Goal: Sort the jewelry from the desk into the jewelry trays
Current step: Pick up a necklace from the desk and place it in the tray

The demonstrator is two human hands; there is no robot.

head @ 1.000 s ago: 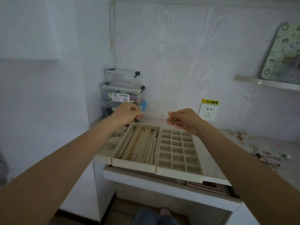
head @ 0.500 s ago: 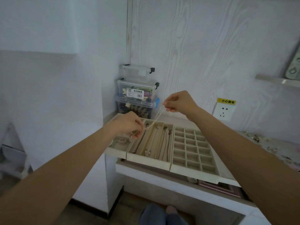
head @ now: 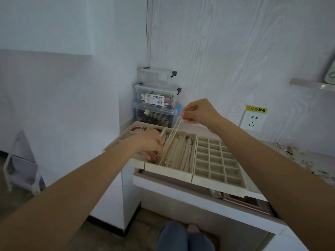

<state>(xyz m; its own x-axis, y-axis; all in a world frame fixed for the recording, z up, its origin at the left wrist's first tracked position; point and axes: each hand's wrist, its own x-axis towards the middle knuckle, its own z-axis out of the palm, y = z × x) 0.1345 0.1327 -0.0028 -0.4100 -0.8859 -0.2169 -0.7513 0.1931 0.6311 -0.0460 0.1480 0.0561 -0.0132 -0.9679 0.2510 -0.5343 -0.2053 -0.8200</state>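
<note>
Head view: a thin pale necklace is strung taut btwn both hands, its long axis running diagonally from upper right down to lower left, over the long-slot tray. Right hand is the high end, raised above the back of the trays w/ fingers curled, pinching the chain's top. Left hand is the low end, down at the near-left slot of that tray, fingers curled round the chain's bottom end, prob. the clasp; exact pinch point is partly hidden by the hand itself.

Key relation: chain lines up roughly w/ the slot's length, so laying it down looks like a matter of lowering the right hand toward the tray's far end while the left anchors the near end. Neighbouring slots already hold other chains, v. close, so snagging is a risk.

Grid tray just right of it; more loose jewelry lies on the counter far right, well apart from both hands.
</note>
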